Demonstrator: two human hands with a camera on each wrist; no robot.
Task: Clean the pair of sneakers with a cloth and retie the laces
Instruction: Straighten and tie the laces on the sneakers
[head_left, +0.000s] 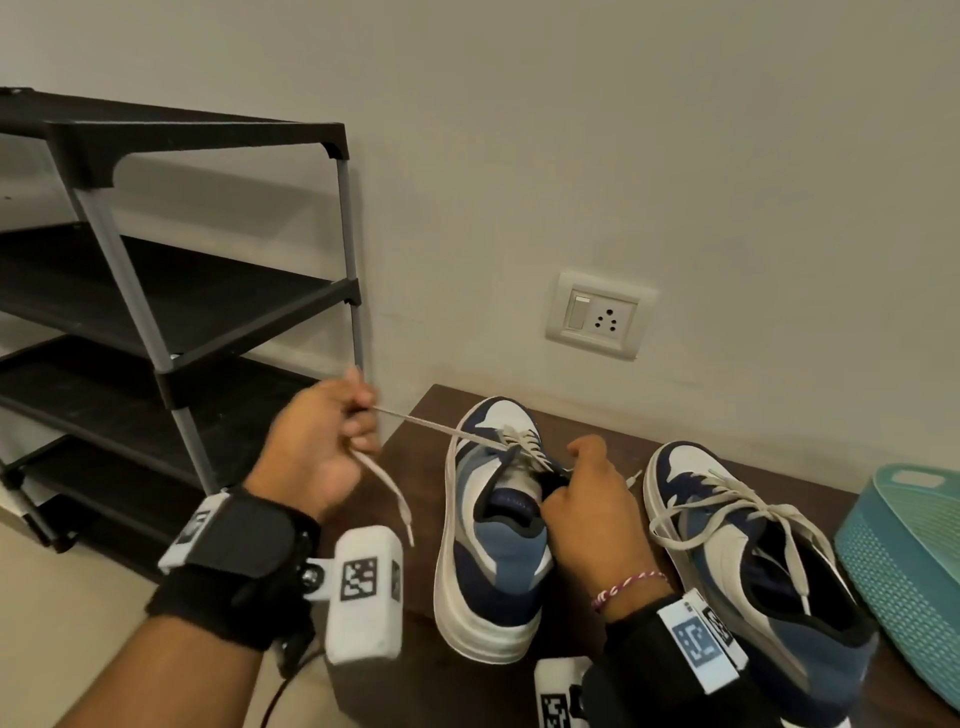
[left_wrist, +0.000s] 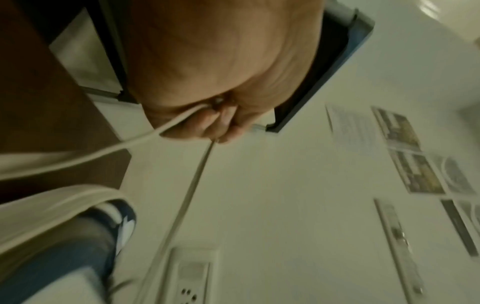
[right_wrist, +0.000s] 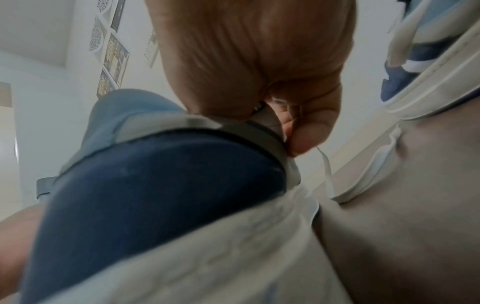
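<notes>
Head camera: a person's left hand (head_left: 317, 441) clamps its curled fingers on a taut white lace (head_left: 441, 428) of the left sneaker (head_left: 493, 530), while the right hand (head_left: 592, 514) pinches the other lace end. Both sneakers stand on a brown table (head_left: 415, 675), the right sneaker (head_left: 753, 561) beside a teal basket (head_left: 914, 561).

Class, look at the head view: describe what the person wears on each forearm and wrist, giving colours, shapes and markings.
Both hands are bare. The left wrist carries a black band, a white tag and a white boxy unit with a black square code. The right wrist has a black band, white coded tags and a pink-and-white thread bracelet.
</notes>
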